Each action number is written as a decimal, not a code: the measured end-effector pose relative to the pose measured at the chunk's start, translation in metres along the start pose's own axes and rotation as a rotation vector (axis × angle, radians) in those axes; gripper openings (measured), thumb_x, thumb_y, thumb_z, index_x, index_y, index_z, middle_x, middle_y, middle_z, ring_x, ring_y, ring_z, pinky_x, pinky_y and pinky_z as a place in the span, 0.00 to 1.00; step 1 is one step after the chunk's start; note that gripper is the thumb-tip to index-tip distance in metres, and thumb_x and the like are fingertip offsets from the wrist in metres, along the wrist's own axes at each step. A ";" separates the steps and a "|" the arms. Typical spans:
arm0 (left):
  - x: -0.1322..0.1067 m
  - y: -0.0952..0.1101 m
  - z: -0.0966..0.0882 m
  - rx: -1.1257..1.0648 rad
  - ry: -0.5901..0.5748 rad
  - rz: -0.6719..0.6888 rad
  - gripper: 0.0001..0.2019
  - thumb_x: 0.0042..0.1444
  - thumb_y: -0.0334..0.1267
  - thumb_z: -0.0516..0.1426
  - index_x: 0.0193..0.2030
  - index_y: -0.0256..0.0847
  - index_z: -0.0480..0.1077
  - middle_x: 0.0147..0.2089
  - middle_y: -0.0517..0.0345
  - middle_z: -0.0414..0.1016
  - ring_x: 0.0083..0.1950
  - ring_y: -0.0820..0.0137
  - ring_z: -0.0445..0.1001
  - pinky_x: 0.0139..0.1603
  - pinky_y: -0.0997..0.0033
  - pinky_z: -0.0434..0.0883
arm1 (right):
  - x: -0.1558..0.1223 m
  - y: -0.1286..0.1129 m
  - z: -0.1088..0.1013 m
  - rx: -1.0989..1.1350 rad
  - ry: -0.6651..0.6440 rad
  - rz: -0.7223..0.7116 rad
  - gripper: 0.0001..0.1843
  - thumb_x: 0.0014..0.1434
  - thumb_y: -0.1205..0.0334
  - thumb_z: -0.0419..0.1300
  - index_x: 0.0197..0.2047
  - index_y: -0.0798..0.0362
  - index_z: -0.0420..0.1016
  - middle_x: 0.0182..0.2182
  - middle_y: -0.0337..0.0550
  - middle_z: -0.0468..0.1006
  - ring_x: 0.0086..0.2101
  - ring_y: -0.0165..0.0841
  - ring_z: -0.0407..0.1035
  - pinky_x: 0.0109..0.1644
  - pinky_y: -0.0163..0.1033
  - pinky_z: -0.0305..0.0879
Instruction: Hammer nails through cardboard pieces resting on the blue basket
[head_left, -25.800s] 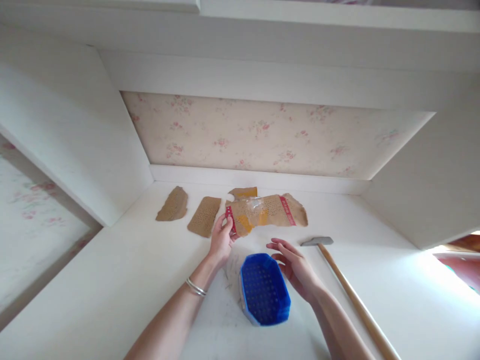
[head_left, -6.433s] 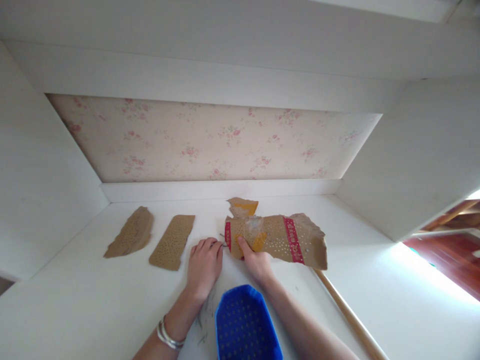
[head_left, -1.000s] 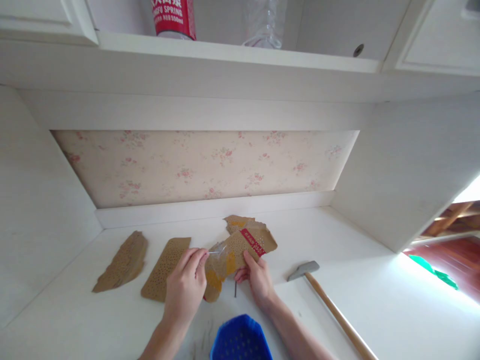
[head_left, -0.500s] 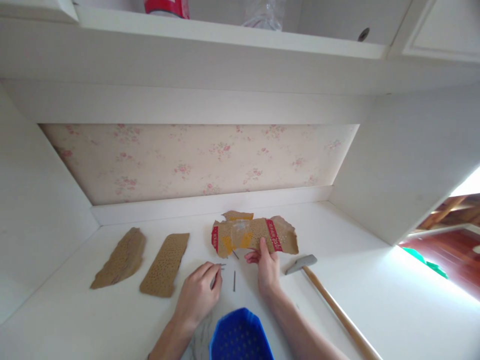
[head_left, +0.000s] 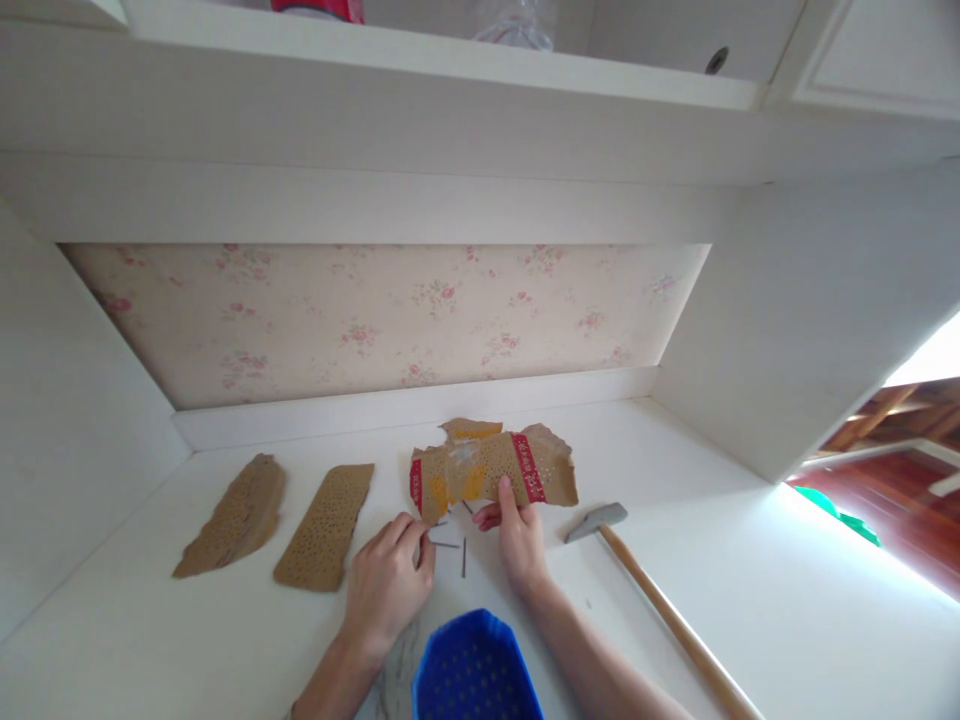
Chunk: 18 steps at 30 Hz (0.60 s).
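Observation:
My right hand [head_left: 517, 536] pinches the lower edge of a torn brown cardboard piece [head_left: 491, 470] with red bands, many small holes and clear tape, holding it just above the white desk [head_left: 712, 540]. My left hand [head_left: 386, 585] rests on the desk with curled fingers, their tips at a thin nail [head_left: 444, 545]. A second nail [head_left: 463, 557] lies loose between my hands. I cannot see if the left fingers grip the nail.
Two more perforated cardboard strips [head_left: 324, 526] [head_left: 231, 516] lie to the left. A hammer [head_left: 652, 595] with a wooden handle lies to the right. A blue perforated basket [head_left: 474, 672] sits at the near edge. A shelf above holds bottles.
My right hand has laid the cardboard back flat from a raised, twisted hold. My left hand left the cardboard, dropped to the desk and reached the nails.

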<state>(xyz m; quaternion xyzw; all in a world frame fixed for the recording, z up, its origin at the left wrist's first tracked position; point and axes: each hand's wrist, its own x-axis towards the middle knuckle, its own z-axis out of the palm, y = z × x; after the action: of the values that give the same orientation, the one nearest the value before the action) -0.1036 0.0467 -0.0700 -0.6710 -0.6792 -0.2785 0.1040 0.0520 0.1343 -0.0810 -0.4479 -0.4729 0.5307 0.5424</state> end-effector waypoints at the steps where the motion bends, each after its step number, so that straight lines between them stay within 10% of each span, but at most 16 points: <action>1: 0.001 0.000 -0.001 -0.009 0.044 -0.008 0.08 0.58 0.30 0.53 0.34 0.43 0.73 0.34 0.59 0.76 0.35 0.67 0.76 0.37 0.69 0.71 | 0.000 0.002 0.000 -0.028 0.005 -0.007 0.35 0.60 0.33 0.50 0.17 0.51 0.74 0.17 0.49 0.77 0.21 0.38 0.70 0.28 0.40 0.66; 5: 0.010 0.008 -0.014 -0.155 0.156 -0.012 0.08 0.61 0.32 0.53 0.37 0.43 0.74 0.36 0.57 0.77 0.36 0.68 0.76 0.38 0.71 0.71 | -0.002 0.009 0.002 -0.147 0.013 -0.051 0.37 0.63 0.34 0.45 0.18 0.51 0.75 0.20 0.49 0.78 0.22 0.37 0.71 0.30 0.40 0.65; 11: 0.037 0.048 -0.044 -0.464 -0.026 0.081 0.09 0.65 0.36 0.52 0.46 0.45 0.73 0.41 0.58 0.77 0.38 0.71 0.75 0.42 0.72 0.73 | -0.008 0.006 0.002 -0.266 -0.031 -0.120 0.32 0.66 0.40 0.46 0.21 0.50 0.75 0.20 0.48 0.77 0.24 0.38 0.71 0.33 0.41 0.64; 18: 0.042 0.069 -0.032 -0.436 -0.040 0.161 0.07 0.62 0.36 0.55 0.43 0.46 0.75 0.42 0.57 0.77 0.41 0.68 0.77 0.44 0.68 0.75 | -0.010 0.028 -0.006 -0.261 -0.260 -0.183 0.09 0.54 0.54 0.67 0.27 0.50 0.77 0.27 0.40 0.79 0.29 0.33 0.70 0.37 0.39 0.66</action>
<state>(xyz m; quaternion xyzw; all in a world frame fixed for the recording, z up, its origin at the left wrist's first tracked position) -0.0470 0.0627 -0.0055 -0.7351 -0.5492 -0.3958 -0.0350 0.0536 0.1250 -0.1102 -0.3972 -0.6424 0.4667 0.4600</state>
